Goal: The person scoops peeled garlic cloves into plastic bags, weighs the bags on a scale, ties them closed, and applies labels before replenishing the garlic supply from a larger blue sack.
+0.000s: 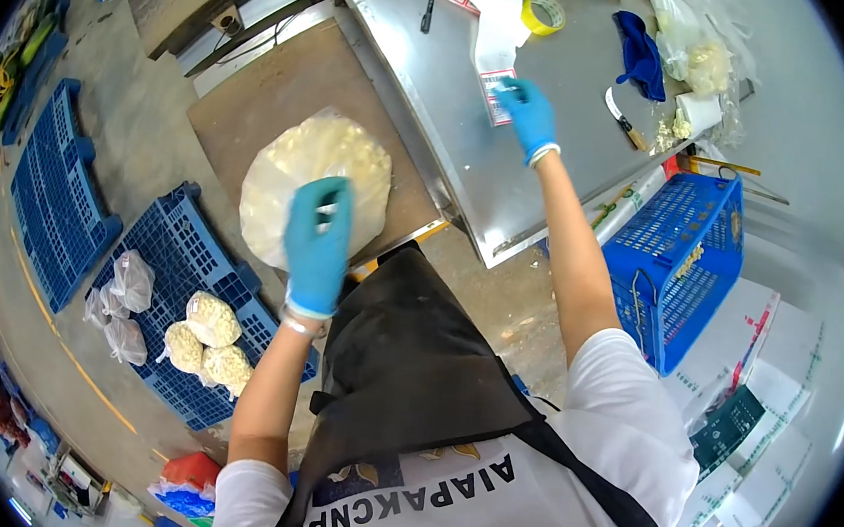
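My left hand (316, 247), in a blue-green glove, is closed around the gathered neck of a large clear plastic bag (270, 197). Pale, peeled pieces, perhaps garlic cloves, fill the bag, which rests on a brown platform (232, 111). My right hand (529, 118), gloved in blue, is over the steel table (437, 92). Its curled fingertips overlap the edge of a printed label (497, 108) at the end of a white backing strip (497, 25); blur hides whether they pinch it. Past the strip lies a roll of yellow tape (542, 14).
A curved knife (625, 119) and a blue cloth (639, 57) lie on the table's right side. Below it stands a blue plastic crate (670, 263). Filled bags (212, 320) sit on a blue pallet (160, 241) at left, near a second pallet (59, 194). Cartons (779, 400) stand at right.
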Demonstrator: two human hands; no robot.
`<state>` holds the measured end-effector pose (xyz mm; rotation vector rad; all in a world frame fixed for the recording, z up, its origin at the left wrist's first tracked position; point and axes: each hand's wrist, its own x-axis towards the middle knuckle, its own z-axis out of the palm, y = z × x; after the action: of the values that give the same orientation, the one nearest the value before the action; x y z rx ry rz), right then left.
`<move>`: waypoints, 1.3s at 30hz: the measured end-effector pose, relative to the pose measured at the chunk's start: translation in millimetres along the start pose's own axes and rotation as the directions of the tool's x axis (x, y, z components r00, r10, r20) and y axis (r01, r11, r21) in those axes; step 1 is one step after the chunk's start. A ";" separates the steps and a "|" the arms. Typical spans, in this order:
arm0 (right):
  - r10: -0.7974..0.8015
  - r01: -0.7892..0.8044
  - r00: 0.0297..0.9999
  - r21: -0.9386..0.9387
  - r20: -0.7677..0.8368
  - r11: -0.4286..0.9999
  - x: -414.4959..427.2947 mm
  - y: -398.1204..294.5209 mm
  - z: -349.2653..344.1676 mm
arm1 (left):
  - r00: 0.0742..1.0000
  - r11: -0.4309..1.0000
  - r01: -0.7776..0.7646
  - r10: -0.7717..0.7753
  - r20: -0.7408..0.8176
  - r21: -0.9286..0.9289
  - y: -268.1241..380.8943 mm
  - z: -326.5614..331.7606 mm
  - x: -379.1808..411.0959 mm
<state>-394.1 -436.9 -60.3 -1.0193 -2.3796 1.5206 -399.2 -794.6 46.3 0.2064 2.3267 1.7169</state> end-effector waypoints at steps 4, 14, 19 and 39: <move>0.032 -0.085 0.975 -0.240 -0.218 0.967 58.5 31.5 -9.5 | 0.927 0.934 0.305 -0.247 0.282 -0.186 -33.8 114.5 54.4; 0.238 -0.339 0.935 0.460 0.264 0.821 36.3 34.3 -14.5 | 0.762 0.776 0.593 -0.454 0.461 -0.217 -71.3 240.6 121.6; -0.320 0.270 0.943 -0.357 -0.088 0.894 10.7 11.2 -38.8 | 0.825 0.854 0.503 -0.428 0.369 -0.134 -75.4 254.7 118.4; -0.085 0.191 0.860 0.162 -0.503 0.968 83.5 54.4 -121.9 | 0.893 0.935 0.356 -0.341 0.294 0.002 -59.1 207.8 93.4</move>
<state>-377.2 -280.5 -67.2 -1.0134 -1.8547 1.2377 -429.8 -597.4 -78.4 0.0233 1.9626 1.4576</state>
